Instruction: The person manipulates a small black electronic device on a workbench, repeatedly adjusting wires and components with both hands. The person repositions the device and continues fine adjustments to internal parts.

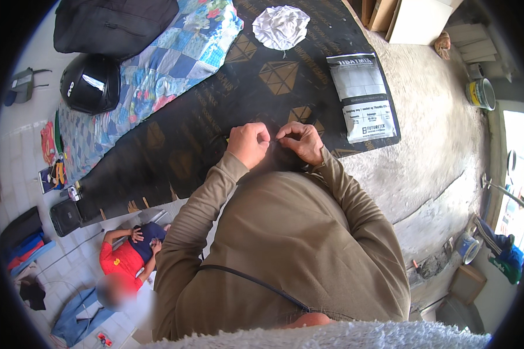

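Observation:
My left hand point(248, 145) and my right hand point(301, 142) are held close together over the near edge of a black board with gold printing point(215, 110). The left fingers are curled in, thumb against the forefinger. On the right, thumb and forefinger pinch together, the tips turned toward the left hand. Whatever lies between the fingertips is too small to make out. A round, gathered piece of white cloth point(280, 27) lies on the board beyond my hands. To their right rests a silver-grey and white pouch point(364, 98).
A blue patchwork cloth point(174, 58) covers the board's left part, with a black helmet point(91, 84) and a black bag point(116, 26) on it. At lower left, a person in a red shirt point(125, 259) is on the tiled floor. A bucket point(481, 94) stands at far right.

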### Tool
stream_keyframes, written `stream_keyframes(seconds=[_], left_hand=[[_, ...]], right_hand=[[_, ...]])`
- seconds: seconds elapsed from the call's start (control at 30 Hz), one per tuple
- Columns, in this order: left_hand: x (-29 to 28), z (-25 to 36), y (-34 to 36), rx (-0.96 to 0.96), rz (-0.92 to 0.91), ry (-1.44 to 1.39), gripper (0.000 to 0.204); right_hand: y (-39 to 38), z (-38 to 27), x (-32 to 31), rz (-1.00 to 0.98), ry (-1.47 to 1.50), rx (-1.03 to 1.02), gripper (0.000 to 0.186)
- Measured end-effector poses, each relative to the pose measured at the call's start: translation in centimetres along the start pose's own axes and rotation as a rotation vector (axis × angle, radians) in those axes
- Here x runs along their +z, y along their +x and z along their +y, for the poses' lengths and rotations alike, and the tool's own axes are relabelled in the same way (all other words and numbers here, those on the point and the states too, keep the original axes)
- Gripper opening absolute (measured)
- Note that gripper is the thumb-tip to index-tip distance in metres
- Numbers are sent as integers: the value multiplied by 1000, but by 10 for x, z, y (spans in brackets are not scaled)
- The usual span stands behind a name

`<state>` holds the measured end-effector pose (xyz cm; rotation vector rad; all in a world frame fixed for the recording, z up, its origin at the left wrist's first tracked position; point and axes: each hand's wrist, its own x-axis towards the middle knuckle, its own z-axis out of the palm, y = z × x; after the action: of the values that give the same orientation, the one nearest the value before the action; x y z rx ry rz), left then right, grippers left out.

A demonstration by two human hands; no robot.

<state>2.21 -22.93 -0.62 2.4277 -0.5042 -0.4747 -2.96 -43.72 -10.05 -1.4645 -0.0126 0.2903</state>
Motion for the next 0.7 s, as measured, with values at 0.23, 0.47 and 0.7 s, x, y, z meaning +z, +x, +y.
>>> stream_keyframes(seconds=[0.23,0.47,0.7], left_hand=[[5,3,-5,1,54,-44,10],[3,10,-10,5,109,-67,13],[7,5,-10,58,131,-41,9]], right_hand=[[4,6,-3,-40,27,-8,14],[8,-5,-6,-84,-3,-11,15],[13,-4,-9,-112,-21,-23,14]])
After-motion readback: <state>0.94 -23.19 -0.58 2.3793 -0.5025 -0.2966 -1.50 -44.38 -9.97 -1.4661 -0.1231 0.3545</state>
